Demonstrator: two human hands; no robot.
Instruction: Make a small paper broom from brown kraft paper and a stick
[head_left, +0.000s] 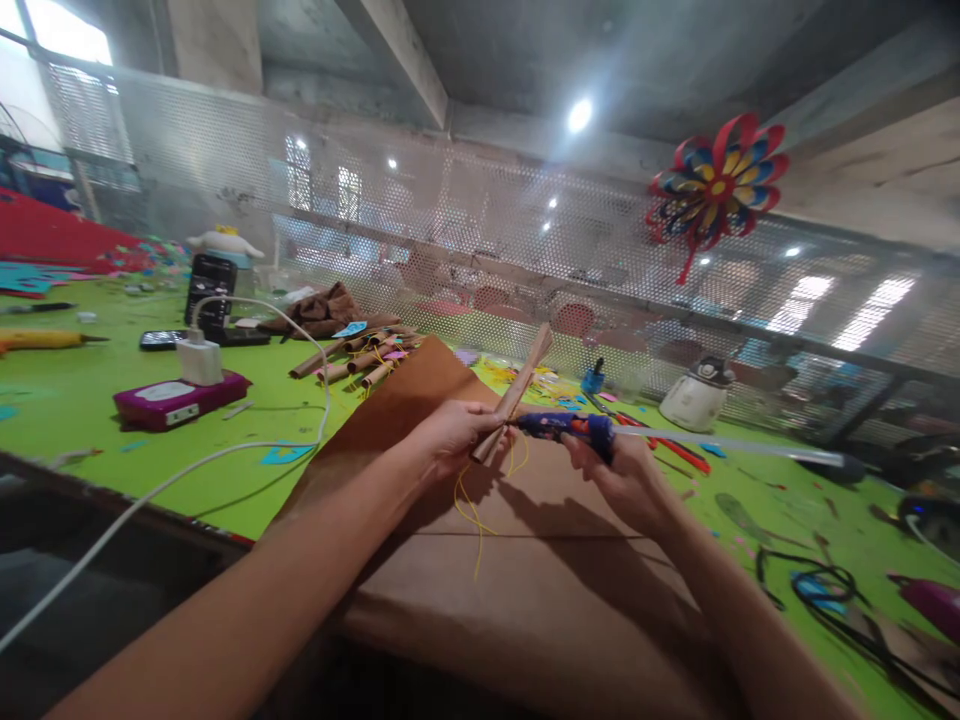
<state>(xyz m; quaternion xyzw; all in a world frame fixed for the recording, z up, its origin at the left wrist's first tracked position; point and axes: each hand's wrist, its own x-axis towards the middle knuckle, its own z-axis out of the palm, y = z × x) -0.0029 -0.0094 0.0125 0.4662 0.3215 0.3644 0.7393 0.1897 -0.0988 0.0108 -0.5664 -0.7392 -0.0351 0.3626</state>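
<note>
My left hand grips rolled brown paper tubes, held together at a slant over the brown paper sheet. Thin yellow string hangs from the tubes. In my right hand is a dark blue hot glue gun, fingers wrapped round its handle. Its nozzle points left and meets or nearly meets the tubes; which one I cannot tell. A long clear glue stick sticks out of the gun's back to the right.
A purple power strip with a white charger and cable stands left on the green table. More paper tubes lie behind the sheet. Red-handled pliers, a white jug and black cable are at right.
</note>
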